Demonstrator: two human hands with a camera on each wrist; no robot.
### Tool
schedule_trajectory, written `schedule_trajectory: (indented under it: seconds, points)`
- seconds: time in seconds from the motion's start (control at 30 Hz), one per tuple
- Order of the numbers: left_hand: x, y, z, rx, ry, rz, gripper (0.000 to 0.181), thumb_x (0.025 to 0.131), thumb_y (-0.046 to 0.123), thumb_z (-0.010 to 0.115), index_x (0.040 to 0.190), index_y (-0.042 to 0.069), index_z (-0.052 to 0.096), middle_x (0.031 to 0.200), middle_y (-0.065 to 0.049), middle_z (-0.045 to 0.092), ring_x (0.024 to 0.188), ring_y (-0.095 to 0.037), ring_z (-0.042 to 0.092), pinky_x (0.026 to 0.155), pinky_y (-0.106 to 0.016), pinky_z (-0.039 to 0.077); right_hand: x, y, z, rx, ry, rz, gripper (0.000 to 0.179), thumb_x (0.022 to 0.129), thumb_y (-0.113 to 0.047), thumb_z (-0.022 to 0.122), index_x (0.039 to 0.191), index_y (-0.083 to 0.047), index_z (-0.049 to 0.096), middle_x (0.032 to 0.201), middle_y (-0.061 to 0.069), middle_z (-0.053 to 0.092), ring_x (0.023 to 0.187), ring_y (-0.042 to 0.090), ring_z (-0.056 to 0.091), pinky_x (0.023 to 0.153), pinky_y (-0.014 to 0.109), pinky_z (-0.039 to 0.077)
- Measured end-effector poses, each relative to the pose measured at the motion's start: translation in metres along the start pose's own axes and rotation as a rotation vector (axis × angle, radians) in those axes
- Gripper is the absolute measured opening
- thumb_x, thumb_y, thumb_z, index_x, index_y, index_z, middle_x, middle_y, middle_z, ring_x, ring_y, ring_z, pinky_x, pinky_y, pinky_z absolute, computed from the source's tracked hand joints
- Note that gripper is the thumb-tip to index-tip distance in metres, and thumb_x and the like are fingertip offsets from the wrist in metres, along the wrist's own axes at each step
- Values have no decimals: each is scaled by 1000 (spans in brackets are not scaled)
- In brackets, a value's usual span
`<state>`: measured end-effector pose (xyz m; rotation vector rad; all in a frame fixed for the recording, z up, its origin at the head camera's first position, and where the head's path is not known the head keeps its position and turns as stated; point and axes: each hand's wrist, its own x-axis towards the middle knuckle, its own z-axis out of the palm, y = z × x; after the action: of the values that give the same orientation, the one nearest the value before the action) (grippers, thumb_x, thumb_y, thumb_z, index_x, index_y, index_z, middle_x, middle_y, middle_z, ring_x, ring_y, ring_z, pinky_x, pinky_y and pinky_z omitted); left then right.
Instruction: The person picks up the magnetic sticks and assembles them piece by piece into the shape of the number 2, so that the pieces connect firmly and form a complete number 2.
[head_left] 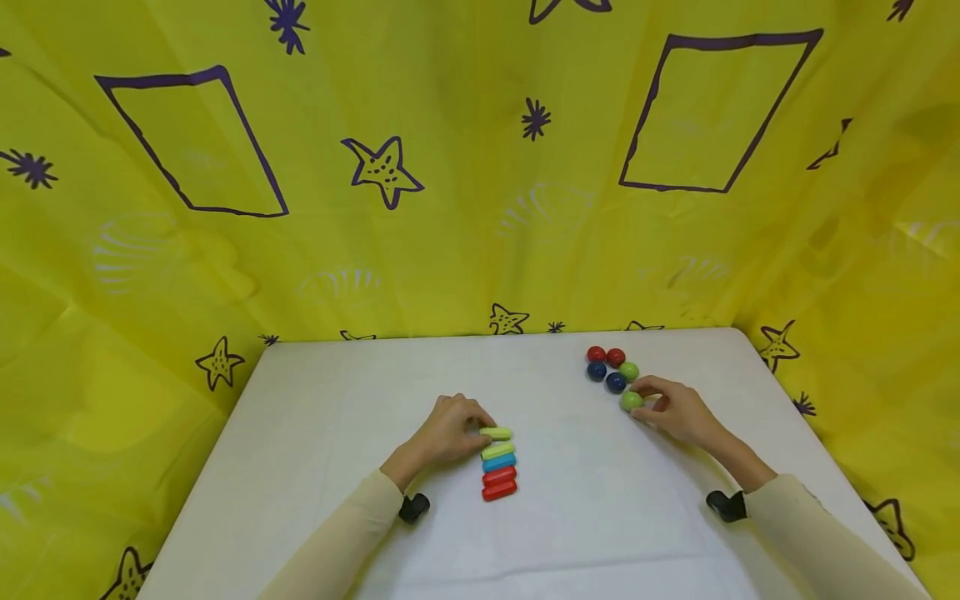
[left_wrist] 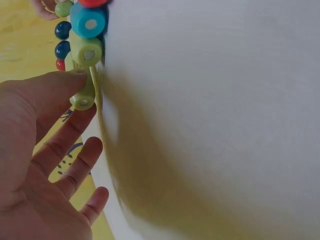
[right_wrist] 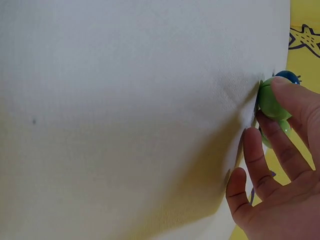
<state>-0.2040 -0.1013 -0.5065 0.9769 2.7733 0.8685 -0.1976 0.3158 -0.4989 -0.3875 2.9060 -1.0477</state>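
Note:
Thumb and forefinger of my left hand pinch a yellow-green cylindrical bead, the farthest in a column of long beads. Nearer in that column come another yellow-green bead, a blue one and two red ones. In the left wrist view the held bead shows a pale spot on its end. My right hand pinches a green ball between thumb and forefinger. Beyond it lie another green ball, two dark blue balls and two red balls.
Both groups lie on a white-covered table. A yellow curtain with dark drawn stars stands behind the table and along both sides. Each wrist bears a small black camera below the sleeve end.

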Motion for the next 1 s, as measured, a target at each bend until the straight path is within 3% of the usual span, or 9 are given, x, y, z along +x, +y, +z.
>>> schedule_trajectory:
  seconds: [0.5, 1.0]
  points:
    - [18, 10, 0, 0, -8, -23, 18, 88, 20, 80, 105, 17, 82, 91, 11, 72, 83, -13, 53, 90, -41, 38, -2, -9, 11, 22, -8, -42, 32, 89, -19, 82, 117, -10, 70, 106, 9, 75, 78, 15, 59, 67, 27, 47]
    - [49, 29, 9, -42, -49, -33, 17, 89, 20, 81, 106, 18, 82, 96, 10, 75, 89, -9, 56, 87, -31, 41, -3, -21, 21, 36, -12, -89, 33, 88, -17, 82, 118, -10, 70, 106, 8, 75, 78, 14, 58, 67, 27, 47]
